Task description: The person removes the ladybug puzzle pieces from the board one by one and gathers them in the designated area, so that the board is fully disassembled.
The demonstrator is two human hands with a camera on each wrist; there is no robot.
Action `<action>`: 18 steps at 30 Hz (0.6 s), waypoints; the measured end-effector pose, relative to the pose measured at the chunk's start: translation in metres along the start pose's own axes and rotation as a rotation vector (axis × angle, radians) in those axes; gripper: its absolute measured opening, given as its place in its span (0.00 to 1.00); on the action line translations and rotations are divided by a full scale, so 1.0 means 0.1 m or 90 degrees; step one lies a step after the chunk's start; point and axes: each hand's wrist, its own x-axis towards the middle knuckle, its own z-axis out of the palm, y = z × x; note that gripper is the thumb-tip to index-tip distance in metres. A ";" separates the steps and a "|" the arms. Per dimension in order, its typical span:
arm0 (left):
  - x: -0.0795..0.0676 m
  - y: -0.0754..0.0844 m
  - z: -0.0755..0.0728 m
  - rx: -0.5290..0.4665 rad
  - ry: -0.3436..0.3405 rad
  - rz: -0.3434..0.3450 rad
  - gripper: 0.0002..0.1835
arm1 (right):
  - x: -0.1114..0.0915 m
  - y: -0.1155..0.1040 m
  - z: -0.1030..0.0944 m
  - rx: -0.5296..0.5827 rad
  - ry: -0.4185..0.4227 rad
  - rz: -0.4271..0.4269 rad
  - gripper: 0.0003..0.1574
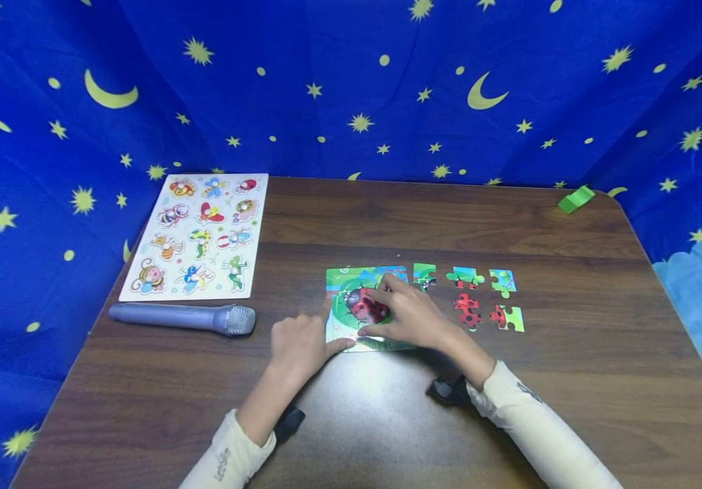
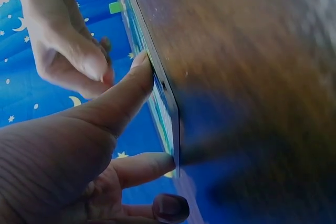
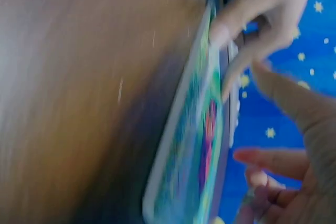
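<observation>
A: Where's the ladybug puzzle board (image 1: 345, 278)? Use the microphone (image 1: 182, 317) as reference.
B: Right of the microphone, well apart, roughly level with it. Lies flat. Printed ladybug's head points left, microphone side, body axis mostly left-right. Board looks near square from the head view, so can't call its long axis. One pair of edges runs left-right.
A: Microphone heading?
B: Lies left-right, mesh end toward the puzzle board.
A: Hands?
B: Apart from each other. Left hand (image 1: 302, 346) is right of the microphone, slightly nearer the person; thumb and forefinger spread, touching the puzzle board's edges at its near-left corner. Right hand (image 1: 418, 316) is farther right of the microphone, hovering over the puzzle board, thumb and fingertips apart. Right wrist view is blurred.
A: Loose stuff?
B: Puzzle pieces (image 1: 467, 314) in two rows, farther right of the microphone than the puzzle board. White insect board (image 1: 219, 292) just beyond the microphone. Green block (image 1: 576, 199) far right of it, near the back edge.
A: Surface, room?
B: Dark wood-grain table (image 1: 357, 224), glare patch right of the microphone, on the person's side. Blue curtain (image 1: 302, 41) beyond and left of the microphone, yellow moons and stars.
</observation>
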 end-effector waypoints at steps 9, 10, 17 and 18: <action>0.00 0.00 0.02 -0.004 0.032 -0.004 0.52 | 0.14 -0.18 0.20 -0.044 0.040 0.059 0.32; 0.00 0.00 0.03 -0.005 0.033 -0.005 0.52 | 0.14 -0.19 0.21 -0.047 0.042 0.064 0.32; 0.00 -0.02 0.04 -0.004 0.035 -0.010 0.53 | 0.17 -0.27 0.27 -0.052 0.056 0.105 0.25; 0.00 -0.02 0.04 -0.005 0.036 -0.010 0.53 | 0.17 -0.29 0.28 -0.050 0.056 0.112 0.25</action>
